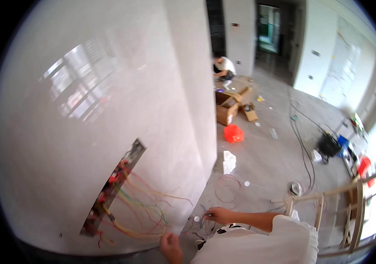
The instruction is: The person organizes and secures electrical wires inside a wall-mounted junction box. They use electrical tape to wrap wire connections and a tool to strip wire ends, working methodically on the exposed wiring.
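A long slanted recess (pixel 109 185) is cut into the glossy pale wall, packed with electrical boxes and red wiring. Loose red, yellow and green wires (pixel 144 204) hang out of it toward me. At the lower middle, my left hand (pixel 170 247) is closed, its fingertips on the end of a yellow wire (pixel 128 230). My right hand (pixel 219 215) reaches in from the right, fingers curled round a small dark thing too blurred to name. It is apart from the wires, over the floor beside the wall.
Coiled thin wire (pixel 228 188) lies on the floor near the wall corner. Farther off are a red plastic bag (pixel 233 133), cardboard boxes (pixel 226 108) and a crouching person (pixel 225 69). A wooden frame (pixel 357 215) stands at right; black cables (pixel 303 149) cross the floor.
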Available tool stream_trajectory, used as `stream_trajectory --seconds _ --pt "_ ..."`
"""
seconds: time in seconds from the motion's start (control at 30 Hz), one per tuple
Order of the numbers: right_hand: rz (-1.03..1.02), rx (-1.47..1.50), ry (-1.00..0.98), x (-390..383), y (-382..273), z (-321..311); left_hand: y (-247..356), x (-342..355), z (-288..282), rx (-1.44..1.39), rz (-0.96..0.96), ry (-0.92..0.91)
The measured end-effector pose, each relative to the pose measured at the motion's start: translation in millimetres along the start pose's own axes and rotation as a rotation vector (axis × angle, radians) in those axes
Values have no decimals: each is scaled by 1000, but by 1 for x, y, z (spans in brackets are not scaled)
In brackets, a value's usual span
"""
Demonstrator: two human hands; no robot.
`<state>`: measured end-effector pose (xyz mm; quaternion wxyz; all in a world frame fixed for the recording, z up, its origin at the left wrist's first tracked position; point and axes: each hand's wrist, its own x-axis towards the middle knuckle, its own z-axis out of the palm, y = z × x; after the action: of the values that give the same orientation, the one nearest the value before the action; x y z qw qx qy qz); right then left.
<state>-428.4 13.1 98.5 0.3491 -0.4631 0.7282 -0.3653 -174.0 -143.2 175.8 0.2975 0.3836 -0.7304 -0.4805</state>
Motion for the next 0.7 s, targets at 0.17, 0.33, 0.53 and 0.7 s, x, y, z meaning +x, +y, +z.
stream_trajectory --seconds 0.17,0.33,0.53,0.7 --pt "342 57 11 -85 156 9 1 -7 -10 -105 -128 21" --pt "448 342 248 -176 167 -10 24 -7 4 -67 -197 -85" --pt "243 260 194 -197 142 -22 39 -12 16 56 -270 -193" --pt "163 159 89 -187 147 -14 47 1 27 98 -233 -225"
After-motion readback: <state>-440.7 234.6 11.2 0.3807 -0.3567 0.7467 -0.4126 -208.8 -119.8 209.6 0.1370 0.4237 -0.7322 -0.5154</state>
